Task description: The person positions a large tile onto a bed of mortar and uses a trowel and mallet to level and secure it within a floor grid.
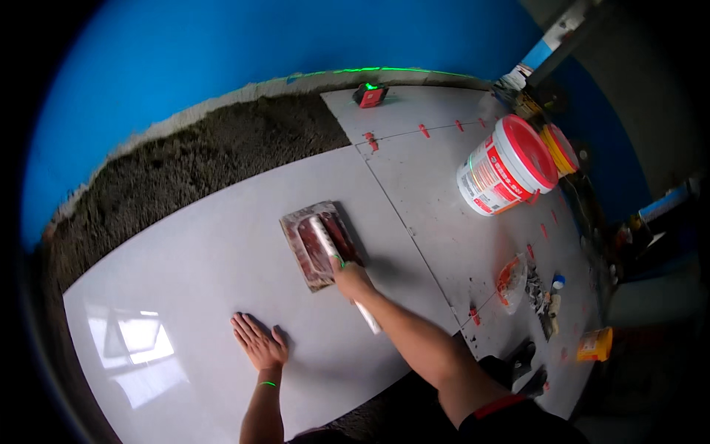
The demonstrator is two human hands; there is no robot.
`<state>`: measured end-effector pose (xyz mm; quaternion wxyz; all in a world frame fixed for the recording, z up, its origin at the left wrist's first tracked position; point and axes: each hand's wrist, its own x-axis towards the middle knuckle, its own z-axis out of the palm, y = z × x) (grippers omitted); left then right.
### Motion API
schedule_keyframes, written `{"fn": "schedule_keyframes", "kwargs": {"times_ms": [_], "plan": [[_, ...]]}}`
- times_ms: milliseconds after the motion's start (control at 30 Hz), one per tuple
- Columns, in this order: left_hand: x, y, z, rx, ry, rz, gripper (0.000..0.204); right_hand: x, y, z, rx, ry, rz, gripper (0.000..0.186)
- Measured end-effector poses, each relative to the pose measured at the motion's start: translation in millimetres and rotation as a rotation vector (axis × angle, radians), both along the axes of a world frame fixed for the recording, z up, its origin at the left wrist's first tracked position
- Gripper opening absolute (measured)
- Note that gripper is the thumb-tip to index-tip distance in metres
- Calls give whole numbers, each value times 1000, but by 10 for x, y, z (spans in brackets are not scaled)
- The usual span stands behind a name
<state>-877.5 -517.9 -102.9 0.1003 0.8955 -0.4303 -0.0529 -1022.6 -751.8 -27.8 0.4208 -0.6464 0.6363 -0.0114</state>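
A large pale, glossy tile [200,259] lies before me with a window reflected at its left end. My left hand [257,342] rests palm down on it, fingers stretched out and nothing held. Farther right, my right hand [353,281] is closed round the long white handle of a flat tile beater [305,255]. The beater's head is a broad rectangular block, reddish brown and smeared with mortar. It sits over the tile's right half; whether it touches the surface I cannot tell. The handle's free end sticks out below my fist.
Dark mortar [222,140] runs along the tile's far edge, below a blue wall [281,37]. A red laser level [370,95] stands near the wall. Rightward are a red-lidded white bucket [494,174], red clips along joints, a plastic bag [512,284] and a yellow tub [594,345].
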Motion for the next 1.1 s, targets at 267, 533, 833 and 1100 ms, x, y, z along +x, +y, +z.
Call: {"fn": "schedule_keyframes", "kwargs": {"times_ms": [267,533,833,1100], "plan": [[222,127,-226,-20,-211,12,75,-253,530,1464,-323,-348,163,52],[4,4,-374,10,-231,3,75,-821,1021,283,183,-86,-21,56],[323,147,-445,-10,-380,22,73,-1206,1766,1094,-480,-433,22,39],[194,109,-446,-2,-346,-7,70,-938,773,1006,261,-169,-75,67]]}}
